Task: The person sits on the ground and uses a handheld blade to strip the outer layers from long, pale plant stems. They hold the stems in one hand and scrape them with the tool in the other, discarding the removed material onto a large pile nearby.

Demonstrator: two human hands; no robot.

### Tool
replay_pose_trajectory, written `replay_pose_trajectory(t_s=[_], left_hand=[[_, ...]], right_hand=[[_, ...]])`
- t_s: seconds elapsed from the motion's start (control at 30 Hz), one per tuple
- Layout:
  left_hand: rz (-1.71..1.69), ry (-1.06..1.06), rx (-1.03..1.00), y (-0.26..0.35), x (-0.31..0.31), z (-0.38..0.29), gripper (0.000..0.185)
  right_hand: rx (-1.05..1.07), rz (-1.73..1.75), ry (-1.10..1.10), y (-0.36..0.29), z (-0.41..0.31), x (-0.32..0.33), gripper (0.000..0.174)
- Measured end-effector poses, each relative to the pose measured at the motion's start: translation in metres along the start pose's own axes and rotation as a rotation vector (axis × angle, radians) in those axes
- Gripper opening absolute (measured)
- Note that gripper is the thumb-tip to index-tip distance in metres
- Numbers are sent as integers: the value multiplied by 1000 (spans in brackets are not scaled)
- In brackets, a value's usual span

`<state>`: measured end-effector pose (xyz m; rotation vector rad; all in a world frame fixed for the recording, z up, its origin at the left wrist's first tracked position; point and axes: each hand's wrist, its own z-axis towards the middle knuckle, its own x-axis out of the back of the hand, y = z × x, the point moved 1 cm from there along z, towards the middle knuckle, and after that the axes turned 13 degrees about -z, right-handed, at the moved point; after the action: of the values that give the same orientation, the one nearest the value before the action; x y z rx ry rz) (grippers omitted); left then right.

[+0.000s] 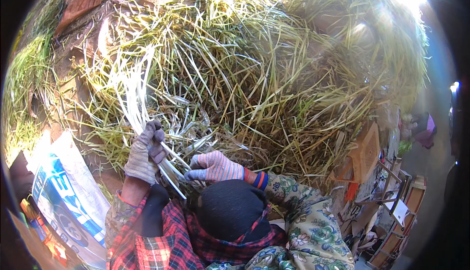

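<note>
My left hand (145,152), in a grey and beige knit glove, is closed around a bundle of long pale stalks (136,105). Their whitish upper ends fan out away from me, and their lower ends stick out below the fist toward my right hand. My right hand (216,166), in a striped orange and blue-grey glove, is at those lower ends with its fingers bent; whether it pinches any stalk is hard to tell. Beyond both hands lies a large heap of loose green and yellowish stalks (257,72), with dry, withered leaves (198,123) close by.
A printed white sack (69,196) stands at the left. An orange plastic stool (361,156) is at the right, near wooden frames (396,229). More grass-like stalks (25,86) lie at the far left, beside brown sheeting (82,2). A person (426,128) is at the far right.
</note>
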<state>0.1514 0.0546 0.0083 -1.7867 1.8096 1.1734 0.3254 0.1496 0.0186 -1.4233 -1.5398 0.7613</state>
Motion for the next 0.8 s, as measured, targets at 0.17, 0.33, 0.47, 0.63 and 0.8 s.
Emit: replay_pose_trajectory(t_s=[0.17,0.33,0.47,0.63,0.8], left_hand=[[53,46,-9,-1,-1,0,22],[50,68,-33,-2,0,0,20],[46,75,-64,-3,-3,-1,20],[42,169,-75,-3,-7,-4,18],[-90,208,-219,6,-6,-2,19]], right_hand=[[189,-147,159,7,-1,-2,23],[270,-252,277,11,0,-1,23],[276,-333,336,12,-1,0,22],[245,-272,374,11,-3,-1,21],[14,-234,271,9,-16,5,13]])
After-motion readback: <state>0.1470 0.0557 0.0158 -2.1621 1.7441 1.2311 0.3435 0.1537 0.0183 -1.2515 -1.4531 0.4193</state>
